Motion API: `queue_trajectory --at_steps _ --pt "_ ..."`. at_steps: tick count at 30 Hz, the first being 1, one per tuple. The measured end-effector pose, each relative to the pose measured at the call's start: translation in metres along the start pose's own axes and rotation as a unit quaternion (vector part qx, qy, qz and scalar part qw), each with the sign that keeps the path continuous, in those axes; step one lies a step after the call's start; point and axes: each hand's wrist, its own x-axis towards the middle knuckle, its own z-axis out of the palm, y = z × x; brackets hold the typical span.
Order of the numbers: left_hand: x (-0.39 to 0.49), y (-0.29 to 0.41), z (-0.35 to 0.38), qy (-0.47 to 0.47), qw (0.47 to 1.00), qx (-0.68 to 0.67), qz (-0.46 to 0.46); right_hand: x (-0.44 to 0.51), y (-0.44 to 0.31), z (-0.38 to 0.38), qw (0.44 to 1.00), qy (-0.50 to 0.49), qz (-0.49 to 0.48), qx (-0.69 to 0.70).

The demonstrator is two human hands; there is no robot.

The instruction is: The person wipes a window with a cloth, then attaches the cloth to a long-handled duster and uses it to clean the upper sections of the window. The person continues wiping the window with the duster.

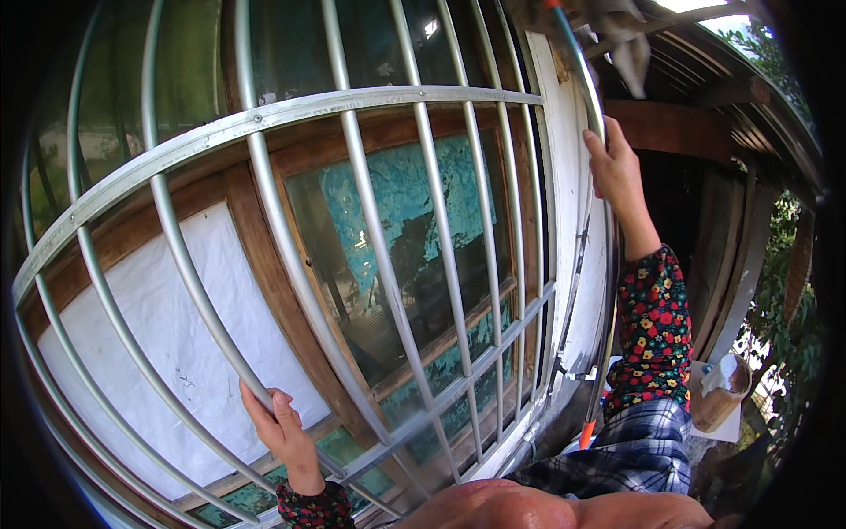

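My left hand (281, 426) is wrapped around one upright metal bar (198, 284) of a silver window grille (370, 98). Up at the right, my right hand (616, 165) grips a long metal pole (590, 86). That pole has a blue and orange section at its upper end and an orange tip (587, 433) low down. A grey cloth, perhaps a mop head (624, 49), hangs near the pole's top; how the two join is unclear. Behind the bars stands a wooden-framed window (261, 264) with white sheeting (178, 344) and peeling blue-green covering (423, 192) on its panes.
A white wall post (565, 218) edges the grille, with a dark cable or hose (575, 278) and a tap (581, 375) along it. Corrugated roofing (687, 66) slopes overhead at right. Near my right sleeve stands a brownish container (724, 397) with white material on it.
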Motion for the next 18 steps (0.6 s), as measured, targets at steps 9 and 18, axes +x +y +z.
queue_trajectory --at_steps 9,18 --pt "0.0 -0.004 0.001 0.019 1.0 0.012 0.001 0.051 -0.012 0.075 0.999 0.018 -0.025 -0.016" --pt "-0.003 -0.009 0.003 0.063 0.997 0.034 -0.011 0.126 -0.055 0.13 0.999 0.033 -0.033 -0.023"
